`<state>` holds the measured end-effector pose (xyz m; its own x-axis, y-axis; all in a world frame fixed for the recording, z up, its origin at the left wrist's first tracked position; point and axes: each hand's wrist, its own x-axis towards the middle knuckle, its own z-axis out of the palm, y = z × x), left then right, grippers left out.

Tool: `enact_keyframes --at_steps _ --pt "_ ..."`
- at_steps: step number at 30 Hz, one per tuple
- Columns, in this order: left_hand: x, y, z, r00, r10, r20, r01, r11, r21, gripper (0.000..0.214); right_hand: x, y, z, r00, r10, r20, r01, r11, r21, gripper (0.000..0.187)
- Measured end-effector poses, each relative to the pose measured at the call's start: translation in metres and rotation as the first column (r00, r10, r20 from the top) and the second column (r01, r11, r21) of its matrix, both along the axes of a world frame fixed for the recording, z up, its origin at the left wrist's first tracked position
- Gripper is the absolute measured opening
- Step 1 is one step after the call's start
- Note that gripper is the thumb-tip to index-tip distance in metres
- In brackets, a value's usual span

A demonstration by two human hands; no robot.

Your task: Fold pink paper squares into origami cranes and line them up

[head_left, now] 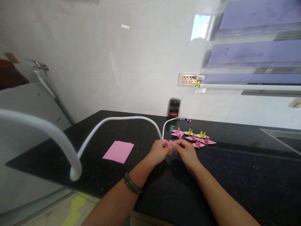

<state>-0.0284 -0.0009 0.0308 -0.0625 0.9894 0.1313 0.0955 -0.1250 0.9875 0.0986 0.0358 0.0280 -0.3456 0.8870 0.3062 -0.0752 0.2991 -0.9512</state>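
Between my two hands is a small piece of folded pink paper (171, 143), mostly covered by the fingers. My left hand (161, 151) pinches it from the left, and my right hand (187, 151) pinches it from the right; the fingertips nearly meet. A dark bangle circles my left wrist. Just beyond my right hand, several folded paper cranes sit in a cluster, pink cranes (198, 144) and yellow cranes (202, 135). To the left of my left hand lies a stack of pink paper squares (118, 152) on the black countertop (89, 144).
A white bendy stand (131, 118) arches over the counter from the left, passing behind my left hand. At the wall stands a dark blurred object (174, 107) with a cable running to the socket (188, 79). A sink edge (279, 138) shows at right.
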Motion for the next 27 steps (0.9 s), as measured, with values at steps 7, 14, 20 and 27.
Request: enact_keyframes --at_steps 7,14,20,27 --pt "-0.003 0.005 -0.003 0.981 0.106 0.164 -0.103 0.994 -0.021 0.026 0.002 0.005 -0.002 0.995 -0.081 -0.065 0.078 0.996 -0.045 0.02" --pt "-0.006 0.006 -0.003 0.987 0.072 0.14 -0.073 0.997 -0.004 0.028 0.0 0.005 -0.004 0.994 -0.108 0.023 0.108 0.994 0.011 0.026" --pt "-0.009 0.006 0.001 0.952 0.116 0.284 -0.114 0.993 -0.025 0.03 0.0 0.001 -0.001 0.996 0.058 -0.067 -0.066 0.992 -0.112 0.027" --pt "-0.01 0.007 0.002 0.912 0.106 0.396 -0.09 0.994 -0.06 0.033 -0.004 -0.005 0.0 0.973 0.168 -0.158 -0.201 0.955 -0.217 0.03"
